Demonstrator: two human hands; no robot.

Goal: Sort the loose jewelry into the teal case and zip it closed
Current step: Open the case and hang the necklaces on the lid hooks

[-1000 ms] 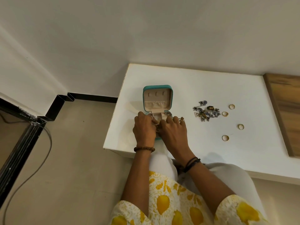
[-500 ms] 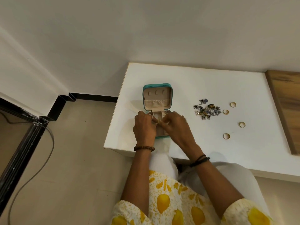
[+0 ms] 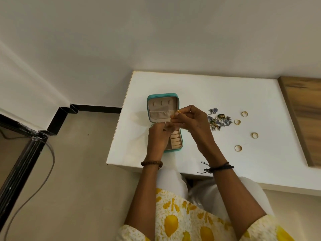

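While both forearms reach over the near edge of the white table [image 3: 191,87], the left hand [image 3: 157,136] sits curled over the open teal case [image 3: 180,146], fingertips pinched together; what they grip I cannot tell. Just right of it and slightly farther, the right hand [image 3: 191,122] pinches a small gold ring [image 3: 177,111] above the case's lid. Beyond the right hand's knuckles lies a tangled jewelry heap [image 3: 219,121], with four gold rings [image 3: 238,148] scattered farther right.
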